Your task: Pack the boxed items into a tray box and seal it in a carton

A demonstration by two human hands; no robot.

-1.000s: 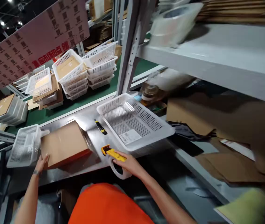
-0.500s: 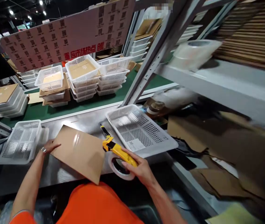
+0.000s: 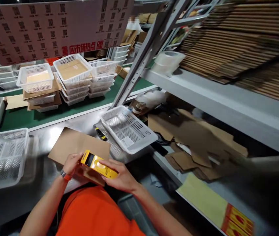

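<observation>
My right hand [image 3: 121, 175] is wrapped round a yellow tape dispenser [image 3: 100, 166] with a dark front end. My left hand [image 3: 72, 163] is closed at that front end, its fingertips against or just beside the dispenser; what they pinch is hidden. Under both hands lies a flat brown cardboard piece [image 3: 76, 141], tilted on the metal bench [image 3: 41, 131]. A yellow and black utility knife [image 3: 101, 133] rests on the bench past the cardboard's right corner. To the right of the knife is a white perforated basket [image 3: 139, 129] with a paper label inside.
Another white basket [image 3: 5, 157] stands at the left. Behind the bench, a green conveyor [image 3: 75, 108] carries stacked baskets [image 3: 74, 87]. A metal post [image 3: 139, 62] and a shelf [image 3: 203, 95] with tape rolls [image 3: 167, 64] and stacked cardboard [image 3: 228, 42] stand at the right.
My left hand has left the cardboard's left edge and closed at the dispenser's front. My right hand has brought the dispenser leftward over the cardboard. The view has turned right.
</observation>
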